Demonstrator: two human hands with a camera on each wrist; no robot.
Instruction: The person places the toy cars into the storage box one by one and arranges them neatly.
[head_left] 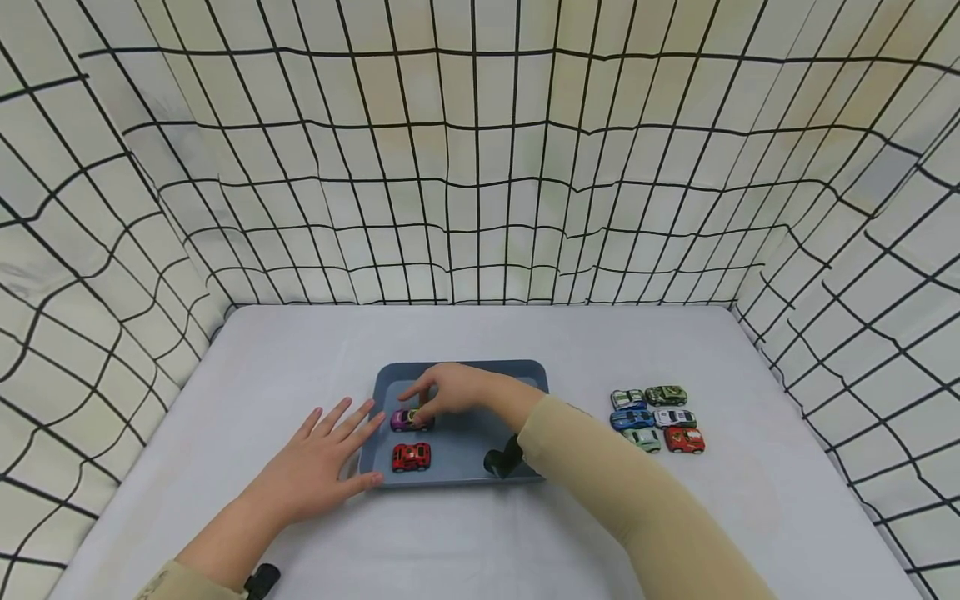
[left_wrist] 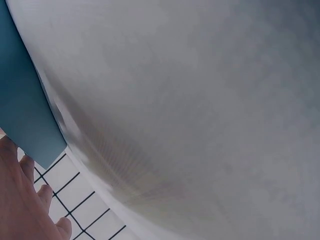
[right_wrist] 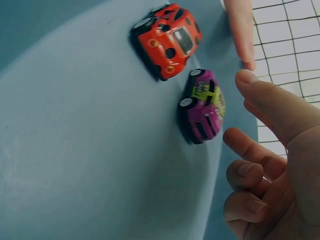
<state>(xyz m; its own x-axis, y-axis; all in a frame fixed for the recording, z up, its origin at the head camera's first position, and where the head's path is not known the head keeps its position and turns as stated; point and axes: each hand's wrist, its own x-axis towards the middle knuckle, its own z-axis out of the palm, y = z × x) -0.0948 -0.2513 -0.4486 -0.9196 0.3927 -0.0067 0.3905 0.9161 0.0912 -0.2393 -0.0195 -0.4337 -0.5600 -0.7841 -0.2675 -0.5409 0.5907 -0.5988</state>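
My right hand [head_left: 457, 390] is over the blue tray [head_left: 465, 481], close to a purple toy car [head_left: 403, 421]. In the right wrist view the thumb and forefinger of that hand [right_wrist: 280, 165] stand apart beside the purple car [right_wrist: 204, 107], with a gap between them and it. A red toy car with black spots [head_left: 411, 457] sits in the tray nearer the front. My left hand [head_left: 315, 471] lies with fingers spread at the tray's left edge, and its thumb reaches the front left corner. In the left wrist view only part of the left hand [left_wrist: 25, 200] shows.
Several toy cars [head_left: 632, 419] stand grouped on the white table [head_left: 585, 333] to the right of the tray. White walls with a black grid [head_left: 480, 208] rise behind and at both sides. A dark wrist camera [head_left: 502, 458] on the right wrist covers part of the tray.
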